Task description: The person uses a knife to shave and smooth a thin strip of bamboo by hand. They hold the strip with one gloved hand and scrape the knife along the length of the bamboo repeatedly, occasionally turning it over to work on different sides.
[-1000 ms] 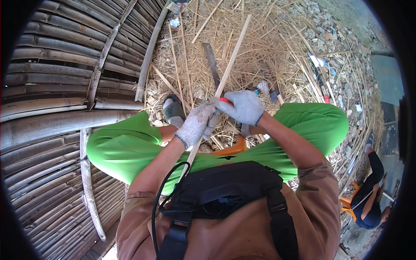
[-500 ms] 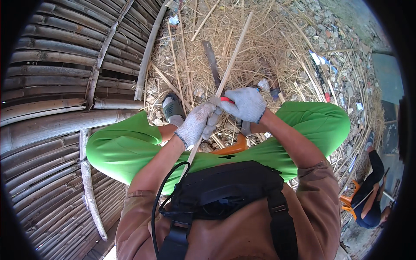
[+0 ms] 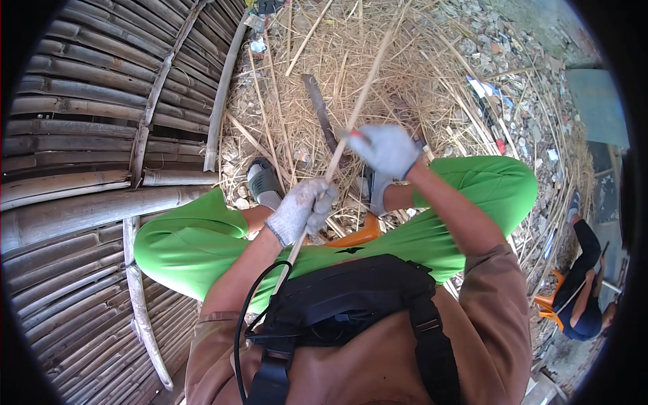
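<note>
A long pale bamboo strip (image 3: 364,94) slants from below my lap up and away over the ground. My left hand (image 3: 302,209), in a whitish knitted glove, is closed round its lower part. Farther up, my gloved right hand (image 3: 390,151) is closed on a small red-handled knife (image 3: 356,135) that meets the strip; its blade is blurred. Beyond my hands a long dark flat piece (image 3: 317,108) lies on the litter; I cannot tell whether it is metal or wood.
Shavings and thin strips (image 3: 378,54) cover the ground ahead. A bamboo slat wall (image 3: 88,128) rises on the left. Between my legs shows an orange seat (image 3: 361,233). Far right, another person (image 3: 584,297) sits on an orange chair (image 3: 550,300).
My right hand has moved forward along the strip with the knife, away from my left hand. My left hand has come slightly back towards me, still round the strip.
</note>
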Demonstrator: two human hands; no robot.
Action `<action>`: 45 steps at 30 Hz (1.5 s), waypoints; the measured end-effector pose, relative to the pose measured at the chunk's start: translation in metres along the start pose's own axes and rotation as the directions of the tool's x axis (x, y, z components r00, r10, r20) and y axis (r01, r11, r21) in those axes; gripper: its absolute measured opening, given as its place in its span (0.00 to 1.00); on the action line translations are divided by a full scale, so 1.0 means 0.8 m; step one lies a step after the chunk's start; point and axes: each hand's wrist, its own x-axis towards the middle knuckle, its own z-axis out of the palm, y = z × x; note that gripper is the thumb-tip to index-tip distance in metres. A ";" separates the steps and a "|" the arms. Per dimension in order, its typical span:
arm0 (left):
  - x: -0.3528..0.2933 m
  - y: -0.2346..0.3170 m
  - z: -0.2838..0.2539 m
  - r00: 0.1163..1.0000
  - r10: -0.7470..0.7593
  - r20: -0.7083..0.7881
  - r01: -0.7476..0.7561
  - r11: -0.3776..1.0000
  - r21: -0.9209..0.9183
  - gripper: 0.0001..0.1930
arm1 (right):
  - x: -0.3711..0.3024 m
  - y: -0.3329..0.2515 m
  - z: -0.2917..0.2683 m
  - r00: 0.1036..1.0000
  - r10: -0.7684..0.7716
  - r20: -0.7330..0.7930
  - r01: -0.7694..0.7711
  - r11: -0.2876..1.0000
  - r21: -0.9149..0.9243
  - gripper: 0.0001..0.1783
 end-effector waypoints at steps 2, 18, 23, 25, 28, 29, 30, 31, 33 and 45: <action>0.006 0.010 -0.002 1.000 0.012 -0.024 -0.013 0.999 -0.048 0.14 | -0.022 -0.028 0.030 0.994 -0.104 0.022 0.101 0.990 0.096 0.27; 0.017 0.022 0.004 0.999 -0.028 -0.017 0.027 0.999 -0.038 0.15 | -0.007 -0.012 0.010 0.984 -0.172 0.043 0.173 0.984 -0.033 0.27; 0.014 0.003 -0.006 0.986 -0.069 0.155 0.076 0.996 -0.044 0.14 | 0.008 0.050 -0.002 0.996 0.082 -0.044 -0.086 0.992 -0.091 0.33; -0.005 -0.010 0.003 0.989 -0.095 0.117 0.094 0.996 0.014 0.15 | 0.023 0.085 -0.050 0.959 0.281 -0.038 -0.283 0.958 -0.056 0.36; -0.015 -0.007 0.007 0.993 -0.087 0.083 0.086 0.996 0.025 0.16 | 0.020 0.068 -0.057 0.955 0.293 -0.041 -0.294 0.956 -0.025 0.38; -0.011 -0.006 0.003 0.993 -0.079 0.087 0.079 0.997 0.013 0.16 | 0.016 0.053 -0.049 0.969 0.244 -0.043 -0.245 0.969 -0.023 0.38; -0.006 -0.006 -0.002 0.993 -0.070 0.090 0.070 0.998 0.001 0.16 | 0.007 0.039 -0.034 0.988 0.155 -0.016 -0.155 0.988 0.017 0.37; -0.002 -0.004 -0.004 0.994 -0.066 0.087 0.066 0.998 -0.005 0.16 | -0.004 0.036 -0.007 0.998 0.057 -0.018 -0.057 0.998 0.013 0.34; 0.000 -0.004 -0.008 0.997 -0.056 0.047 0.057 0.998 -0.020 0.16 | -0.021 -0.009 0.002 0.988 0.017 0.151 -0.020 0.999 0.024 0.32; -0.020 -0.023 -0.004 0.985 -0.153 0.078 0.144 0.983 0.112 0.17 | 0.032 0.178 -0.073 0.887 0.458 -0.059 -0.461 0.883 -0.089 0.47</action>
